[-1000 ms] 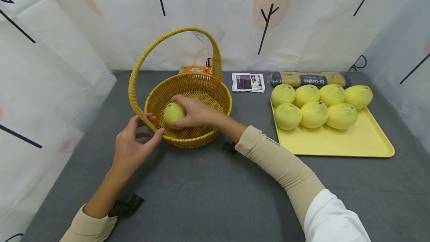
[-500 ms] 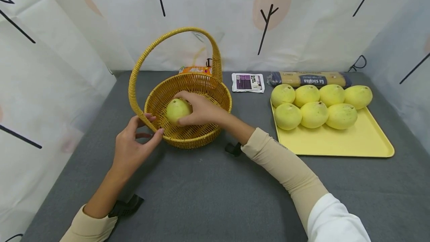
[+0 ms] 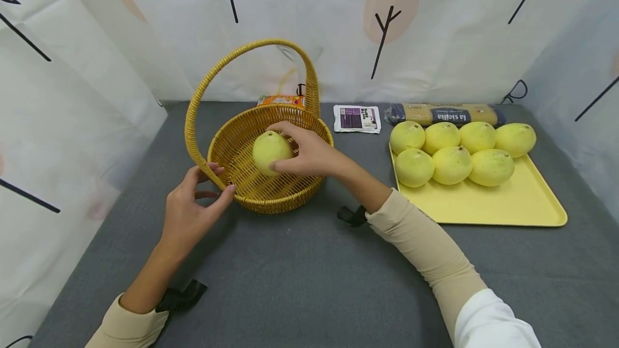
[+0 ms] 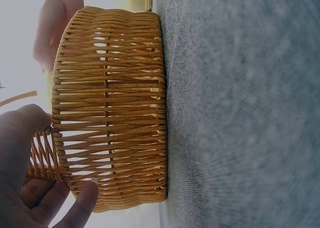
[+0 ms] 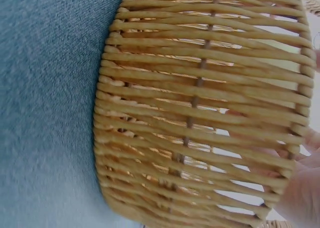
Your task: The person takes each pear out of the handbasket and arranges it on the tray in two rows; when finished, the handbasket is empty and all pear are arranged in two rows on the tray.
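Observation:
In the head view, my right hand (image 3: 311, 152) grips a round yellow-green fruit (image 3: 268, 153) between thumb and fingers, over the inside of a woven basket (image 3: 275, 205). No other fruit shows in the basket. My left hand (image 3: 193, 205) holds the basket at the left foot of its tall handle (image 3: 195, 106). The left wrist view shows that thumb and fingers on either side of the handle's foot, beside the basket wall (image 4: 110, 113). From the right wrist, the basket wall (image 5: 200, 98) hides most of the right hand (image 5: 302, 188) and the fruit.
A yellow tray (image 3: 488, 205) on the right bears several similar yellow-green fruits (image 3: 452, 165). Behind it lies a pasta pack (image 3: 447, 114). A white and purple packet (image 3: 357, 118) is right of the basket, and an orange packet (image 3: 280, 100) behind it.
My right hand has carried the fruit rightward and upward from the left part of the basket's inside. The left hand and the basket have stayed in place.

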### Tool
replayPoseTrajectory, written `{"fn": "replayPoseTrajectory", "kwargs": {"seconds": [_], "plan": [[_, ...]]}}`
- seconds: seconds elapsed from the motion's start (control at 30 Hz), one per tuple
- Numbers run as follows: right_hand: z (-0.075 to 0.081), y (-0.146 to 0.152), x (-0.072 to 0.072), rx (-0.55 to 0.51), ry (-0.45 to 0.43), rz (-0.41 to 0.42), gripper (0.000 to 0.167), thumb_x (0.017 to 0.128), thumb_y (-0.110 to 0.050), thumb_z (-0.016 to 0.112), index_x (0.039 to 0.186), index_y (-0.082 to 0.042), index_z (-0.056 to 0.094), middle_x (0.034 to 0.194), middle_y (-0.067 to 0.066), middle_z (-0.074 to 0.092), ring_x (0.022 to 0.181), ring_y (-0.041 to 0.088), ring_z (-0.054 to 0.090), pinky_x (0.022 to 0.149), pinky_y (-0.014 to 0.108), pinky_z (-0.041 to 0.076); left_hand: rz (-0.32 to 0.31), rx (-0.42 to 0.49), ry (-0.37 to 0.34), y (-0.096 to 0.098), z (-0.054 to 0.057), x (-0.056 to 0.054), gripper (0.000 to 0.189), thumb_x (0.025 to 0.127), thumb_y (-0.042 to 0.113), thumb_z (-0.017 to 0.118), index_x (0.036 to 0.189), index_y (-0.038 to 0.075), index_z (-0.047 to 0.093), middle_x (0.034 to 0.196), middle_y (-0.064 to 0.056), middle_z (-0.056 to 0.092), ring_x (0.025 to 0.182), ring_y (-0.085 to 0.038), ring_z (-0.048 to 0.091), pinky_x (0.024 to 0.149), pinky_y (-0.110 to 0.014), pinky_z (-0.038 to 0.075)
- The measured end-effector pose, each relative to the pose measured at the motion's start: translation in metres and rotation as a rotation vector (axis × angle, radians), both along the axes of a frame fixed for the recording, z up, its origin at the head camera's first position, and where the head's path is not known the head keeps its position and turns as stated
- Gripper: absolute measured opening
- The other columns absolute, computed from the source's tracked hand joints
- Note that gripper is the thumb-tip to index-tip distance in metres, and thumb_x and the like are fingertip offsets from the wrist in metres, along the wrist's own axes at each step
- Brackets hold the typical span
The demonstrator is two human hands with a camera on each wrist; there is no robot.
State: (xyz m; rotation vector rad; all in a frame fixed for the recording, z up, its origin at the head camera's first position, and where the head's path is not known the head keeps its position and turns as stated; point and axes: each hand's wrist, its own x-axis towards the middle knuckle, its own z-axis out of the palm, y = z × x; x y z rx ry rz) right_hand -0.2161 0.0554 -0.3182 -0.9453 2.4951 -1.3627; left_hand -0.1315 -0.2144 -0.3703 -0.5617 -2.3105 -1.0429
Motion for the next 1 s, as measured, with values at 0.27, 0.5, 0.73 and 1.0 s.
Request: {"fn": "replayPoseTrajectory", "kwargs": {"seconds": [0.27,0.5,0.73,1.0], "plan": [[0.002,0.013,0.005,-0.056,-0.029,0.011,0.066,0.083,-0.018,0.078,0.143,-0.013,0.049,0.130,0.013,0.055,0.107,0.025,0.061,0.083,0.032,0.058,-0.006,0.002,0.006,0.000,-0.001,0.000,0.043,0.082,0.006,0.081,0.120,0.001,0.061,0.120,-0.003,0.065,0.102,-0.026,0.067,0.070,-0.014,0.055],[0.008,0.029,0.011,-0.075,-0.019,0.007,0.067,0.083,-0.017,0.078,0.143,-0.012,0.049,0.127,0.010,0.056,0.104,0.024,0.062,0.082,0.034,0.059,0.004,-0.004,-0.003,0.000,-0.001,0.000,0.042,0.083,0.008,0.081,0.120,0.002,0.061,0.120,-0.001,0.065,0.102,-0.024,0.067,0.070,-0.016,0.056],[0.015,0.051,0.017,-0.083,-0.011,-0.005,0.068,0.083,-0.016,0.078,0.144,-0.011,0.049,0.127,0.011,0.055,0.105,0.026,0.061,0.086,0.041,0.057,-0.004,0.000,0.003,0.001,0.000,0.000,0.042,0.083,0.007,0.080,0.120,0.000,0.060,0.120,-0.003,0.065,0.102,-0.025,0.067,0.070,-0.013,0.054],[0.028,0.080,0.031,-0.050,0.022,-0.075,0.069,0.085,-0.018,0.080,0.146,-0.015,0.048,0.132,0.009,0.054,0.110,0.024,0.061,0.092,0.037,0.056,0.002,-0.005,0.001,0.000,0.000,0.000,0.042,0.084,0.008,0.080,0.121,0.000,0.060,0.119,-0.002,0.065,0.102,-0.024,0.067,0.069,-0.013,0.055]]}}
